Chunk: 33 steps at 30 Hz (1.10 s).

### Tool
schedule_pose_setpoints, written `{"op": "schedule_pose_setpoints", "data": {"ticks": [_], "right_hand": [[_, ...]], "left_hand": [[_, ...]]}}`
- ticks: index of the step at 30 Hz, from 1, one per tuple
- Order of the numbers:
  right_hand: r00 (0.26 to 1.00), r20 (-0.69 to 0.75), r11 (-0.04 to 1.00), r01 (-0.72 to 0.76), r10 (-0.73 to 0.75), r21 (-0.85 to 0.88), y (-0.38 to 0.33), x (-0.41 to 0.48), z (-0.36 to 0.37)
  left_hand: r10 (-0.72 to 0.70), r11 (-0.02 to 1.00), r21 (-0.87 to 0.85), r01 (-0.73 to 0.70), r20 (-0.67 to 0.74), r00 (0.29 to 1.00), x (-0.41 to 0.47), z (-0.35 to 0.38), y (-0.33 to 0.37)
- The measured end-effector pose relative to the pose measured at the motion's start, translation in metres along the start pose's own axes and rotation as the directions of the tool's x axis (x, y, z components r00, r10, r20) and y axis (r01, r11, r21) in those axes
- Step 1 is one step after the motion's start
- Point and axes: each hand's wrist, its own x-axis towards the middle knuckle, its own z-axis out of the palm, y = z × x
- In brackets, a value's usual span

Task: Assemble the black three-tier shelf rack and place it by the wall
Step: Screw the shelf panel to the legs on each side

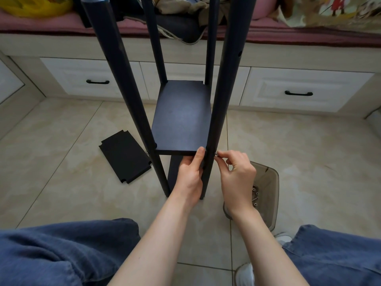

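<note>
Rack [211, 48] is upright on the tile floor [61, 141], right in front of me and just short of the drawer unit [299, 89]. It has four poles and one shelf board [181, 116] mounted.

Left grip [190, 174] is clenched round the front-right pole [222, 96] just under that board, thumb up against the board's front edge. Right grip [237, 172] pinches a small screw [216, 154] between thumb and forefinger, at the pole's outer side, level with the board.

Spare board [125, 156] lies flat on the floor to the left, by the foot of the front-left pole [127, 96]. Clear tub [268, 178] of loose screws [255, 196] sits on the floor behind my right wrist, partly hidden by it. There's a dark part under the mounted board, blocked by my left grip, so I can't tell what it is.
</note>
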Motion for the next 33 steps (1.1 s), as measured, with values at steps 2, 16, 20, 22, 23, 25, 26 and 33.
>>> {"op": "schedule_pose_setpoints", "data": {"ticks": [2,16,20,22,23,25,26,33], "right_hand": [[1.000,0.007,1.000,0.019,-0.019,-0.010,0.0017,-0.0005,-0.0004],[1.000,0.011,0.999,0.020,-0.019,-0.034,0.0009,-0.0017,-0.0009],[0.998,0.003,0.997,-0.067,0.067,0.039,-0.0006,-0.0004,-0.0024],[0.983,0.021,0.976,-0.181,0.180,0.121,-0.0011,0.0017,-0.0026],[0.973,0.034,0.962,-0.229,0.226,0.151,-0.0010,0.0026,-0.0026],[0.962,0.044,0.945,-0.274,0.270,0.180,-0.0013,0.0035,-0.0026],[0.960,0.046,0.942,-0.281,0.277,0.185,-0.0019,0.0036,-0.0026],[0.930,0.082,0.889,-0.367,0.358,0.274,-0.0061,0.0030,-0.0035]], "left_hand": [[-0.008,1.000,-0.012,0.008,0.006,1.000,0.0000,0.0001,0.0004],[-0.052,0.999,0.010,0.052,0.014,0.999,0.0012,-0.0013,0.0026],[-0.057,0.997,0.054,0.056,0.013,0.998,0.0003,-0.0014,0.0031],[-0.057,0.997,0.045,0.057,0.017,0.998,0.0001,-0.0016,0.0030],[-0.059,0.998,0.037,0.058,0.020,0.998,0.0000,-0.0020,0.0029],[-0.061,0.998,0.023,0.060,0.024,0.998,-0.0001,-0.0027,0.0026],[-0.061,0.998,0.024,0.061,0.024,0.998,-0.0003,-0.0029,0.0028],[-0.048,0.998,0.033,0.048,0.020,0.999,-0.0002,-0.0039,0.0024]]}}
